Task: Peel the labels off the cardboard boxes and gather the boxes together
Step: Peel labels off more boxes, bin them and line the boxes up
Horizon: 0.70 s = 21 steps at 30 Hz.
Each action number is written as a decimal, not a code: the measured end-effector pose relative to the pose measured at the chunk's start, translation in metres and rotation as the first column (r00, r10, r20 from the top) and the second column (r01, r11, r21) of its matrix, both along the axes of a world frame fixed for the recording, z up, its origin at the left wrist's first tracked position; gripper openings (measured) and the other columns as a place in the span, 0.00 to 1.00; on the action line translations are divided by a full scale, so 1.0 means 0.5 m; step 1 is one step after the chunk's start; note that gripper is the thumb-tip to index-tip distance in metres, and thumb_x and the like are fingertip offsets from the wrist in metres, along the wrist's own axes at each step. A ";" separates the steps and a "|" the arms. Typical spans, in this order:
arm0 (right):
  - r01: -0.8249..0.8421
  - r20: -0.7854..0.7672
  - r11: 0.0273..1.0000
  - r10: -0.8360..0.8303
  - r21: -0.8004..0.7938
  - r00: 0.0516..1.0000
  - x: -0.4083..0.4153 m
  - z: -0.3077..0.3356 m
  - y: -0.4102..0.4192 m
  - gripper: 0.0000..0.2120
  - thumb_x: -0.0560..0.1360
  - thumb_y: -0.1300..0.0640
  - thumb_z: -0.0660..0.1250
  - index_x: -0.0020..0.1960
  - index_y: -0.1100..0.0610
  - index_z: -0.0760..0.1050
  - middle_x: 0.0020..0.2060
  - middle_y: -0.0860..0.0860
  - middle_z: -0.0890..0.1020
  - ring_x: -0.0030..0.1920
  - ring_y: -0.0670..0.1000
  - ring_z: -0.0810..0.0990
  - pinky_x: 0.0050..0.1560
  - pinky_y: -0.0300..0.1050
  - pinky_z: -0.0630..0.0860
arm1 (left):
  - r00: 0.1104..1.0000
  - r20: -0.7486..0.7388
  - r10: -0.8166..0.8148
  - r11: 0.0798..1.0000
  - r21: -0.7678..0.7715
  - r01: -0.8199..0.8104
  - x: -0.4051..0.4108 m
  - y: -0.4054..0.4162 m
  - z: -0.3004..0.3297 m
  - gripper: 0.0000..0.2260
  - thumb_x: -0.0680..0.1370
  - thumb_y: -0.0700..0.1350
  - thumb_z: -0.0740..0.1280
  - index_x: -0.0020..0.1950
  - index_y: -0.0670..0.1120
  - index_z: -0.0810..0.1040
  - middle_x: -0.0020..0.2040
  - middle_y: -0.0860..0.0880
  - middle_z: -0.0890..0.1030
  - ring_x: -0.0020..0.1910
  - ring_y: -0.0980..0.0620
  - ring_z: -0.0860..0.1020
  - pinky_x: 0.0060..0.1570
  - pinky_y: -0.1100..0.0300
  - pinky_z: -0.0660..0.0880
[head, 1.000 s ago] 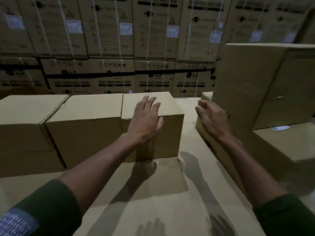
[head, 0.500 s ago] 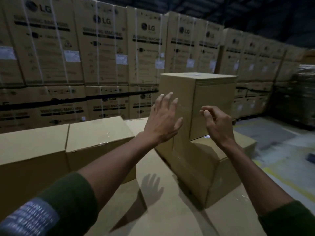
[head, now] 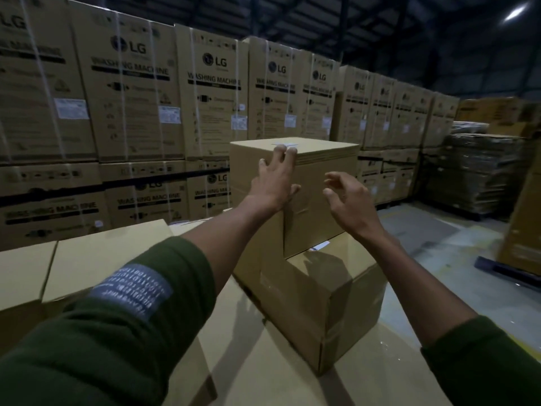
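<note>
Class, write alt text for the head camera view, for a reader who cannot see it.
A person's left hand reaches up to the white label on the top edge of the upper cardboard box, stacked on a lower box, while the right hand hovers beside it, fingers loosely curled. Stacked washing machine cartons fill the dim warehouse behind.

A wall of tall cartons (head: 128, 92) printed "LG WASHING MACHINE" fills the background, stacked two high and bound with pale straps (head: 121, 83). Each upper carton carries a small white sticker (head: 169, 114). To the right, a pallet stack (head: 480, 174) of flat brown sheets stands on the grey floor (head: 433, 230), with yellow-brown cartons (head: 497, 112) behind it. A dark bar (head: 509, 272) lies on the floor near the right edge. Overhead, a ceiling lamp (head: 515, 11) glows against the dark roof (head: 380, 22).
</note>
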State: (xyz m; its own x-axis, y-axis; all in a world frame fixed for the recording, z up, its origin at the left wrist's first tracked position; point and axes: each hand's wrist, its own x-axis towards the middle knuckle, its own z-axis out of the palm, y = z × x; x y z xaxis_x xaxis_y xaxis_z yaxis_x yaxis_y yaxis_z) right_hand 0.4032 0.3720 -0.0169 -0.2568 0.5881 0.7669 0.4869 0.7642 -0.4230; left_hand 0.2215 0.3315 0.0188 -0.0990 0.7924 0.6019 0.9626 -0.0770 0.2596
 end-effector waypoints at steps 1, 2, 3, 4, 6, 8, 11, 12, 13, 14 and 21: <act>0.015 0.022 1.000 -0.015 -0.008 1.000 0.002 0.001 0.008 0.18 0.78 0.56 0.68 0.67 0.57 0.75 0.61 0.54 0.80 0.63 0.54 0.76 0.64 0.49 0.72 | 1.000 -0.009 0.001 0.999 0.042 0.000 -0.010 -0.004 -0.006 0.31 0.76 0.44 0.73 0.71 0.54 0.57 0.75 0.48 0.56 0.72 0.27 0.63 0.59 0.31 0.74; 0.038 0.051 0.999 -0.037 -0.007 0.998 0.002 0.003 0.014 0.22 0.78 0.54 0.69 0.70 0.56 0.72 0.64 0.54 0.77 0.66 0.55 0.72 0.67 0.50 0.69 | 1.000 -0.013 -0.011 0.996 0.083 0.012 -0.021 -0.012 -0.010 0.29 0.76 0.41 0.72 0.69 0.53 0.57 0.74 0.46 0.59 0.69 0.27 0.67 0.58 0.34 0.76; 0.067 0.082 0.998 -0.068 0.011 0.994 0.002 0.005 0.019 0.27 0.77 0.51 0.70 0.73 0.54 0.68 0.68 0.55 0.74 0.69 0.56 0.69 0.69 0.52 0.66 | 0.999 -0.011 -0.040 0.993 0.114 0.041 -0.034 -0.021 -0.013 0.28 0.76 0.39 0.71 0.67 0.53 0.57 0.72 0.45 0.61 0.66 0.28 0.70 0.58 0.36 0.77; 0.094 0.115 0.995 -0.098 0.040 0.988 0.001 0.008 0.022 0.32 0.76 0.48 0.71 0.76 0.52 0.65 0.71 0.54 0.70 0.72 0.57 0.65 0.72 0.56 0.64 | 0.997 -0.015 -0.078 0.987 0.137 0.079 -0.046 -0.030 -0.014 0.28 0.76 0.38 0.70 0.65 0.54 0.56 0.70 0.44 0.62 0.64 0.30 0.72 0.58 0.37 0.77; 0.129 0.184 0.989 -0.141 0.076 0.973 -0.003 0.019 0.025 0.41 0.73 0.44 0.73 0.79 0.48 0.58 0.76 0.53 0.61 0.76 0.60 0.57 0.73 0.65 0.61 | 0.990 -0.037 -0.134 0.978 0.159 0.138 -0.068 -0.052 -0.013 0.28 0.76 0.37 0.70 0.65 0.53 0.55 0.70 0.43 0.65 0.59 0.37 0.75 0.56 0.41 0.78; 0.175 0.266 0.981 -0.191 0.084 0.945 -0.007 0.034 0.028 0.46 0.70 0.41 0.75 0.80 0.43 0.52 0.79 0.49 0.53 0.78 0.61 0.48 0.72 0.73 0.59 | 0.988 -0.026 -0.151 0.975 0.163 0.154 -0.083 -0.071 -0.011 0.26 0.77 0.37 0.69 0.67 0.49 0.56 0.67 0.43 0.68 0.54 0.42 0.76 0.53 0.45 0.79; 0.243 0.338 0.965 -0.262 0.099 0.904 -0.005 0.058 0.033 0.49 0.68 0.39 0.76 0.79 0.38 0.51 0.80 0.46 0.48 0.78 0.63 0.43 0.69 0.79 0.55 | 0.989 0.003 -0.148 0.977 0.159 0.145 -0.090 -0.088 -0.012 0.23 0.78 0.38 0.67 0.67 0.48 0.59 0.60 0.46 0.71 0.49 0.44 0.78 0.48 0.45 0.80; 0.257 0.343 0.962 -0.273 0.093 0.899 -0.001 0.063 0.035 0.49 0.67 0.39 0.77 0.79 0.38 0.51 0.80 0.46 0.47 0.78 0.63 0.41 0.69 0.80 0.52 | 0.989 0.004 -0.145 0.977 0.157 0.143 -0.092 -0.092 -0.013 0.22 0.79 0.38 0.67 0.66 0.49 0.59 0.58 0.46 0.71 0.47 0.44 0.77 0.46 0.43 0.80; 0.271 0.340 0.959 -0.283 0.084 0.897 0.005 0.069 0.038 0.49 0.67 0.39 0.77 0.79 0.38 0.51 0.80 0.45 0.46 0.79 0.63 0.40 0.70 0.80 0.50 | 0.990 0.009 -0.144 0.978 0.155 0.141 -0.093 -0.095 -0.013 0.21 0.79 0.38 0.66 0.65 0.49 0.59 0.57 0.47 0.71 0.46 0.44 0.77 0.45 0.42 0.80; 0.285 0.335 0.956 -0.293 0.076 0.896 0.011 0.075 0.043 0.50 0.67 0.40 0.77 0.79 0.37 0.51 0.80 0.44 0.45 0.79 0.64 0.39 0.70 0.80 0.48 | 0.989 0.015 -0.144 0.978 0.155 0.140 -0.095 -0.097 -0.013 0.21 0.79 0.38 0.66 0.65 0.49 0.59 0.57 0.47 0.70 0.46 0.44 0.77 0.44 0.42 0.80; 0.190 0.282 0.978 -0.206 0.083 0.937 0.042 0.115 0.065 0.47 0.66 0.54 0.82 0.77 0.44 0.59 0.76 0.55 0.51 0.75 0.67 0.56 0.70 0.71 0.65 | 0.989 0.072 -0.126 0.983 0.143 0.115 -0.094 -0.115 -0.023 0.23 0.77 0.36 0.67 0.66 0.50 0.59 0.64 0.45 0.70 0.55 0.43 0.76 0.53 0.38 0.79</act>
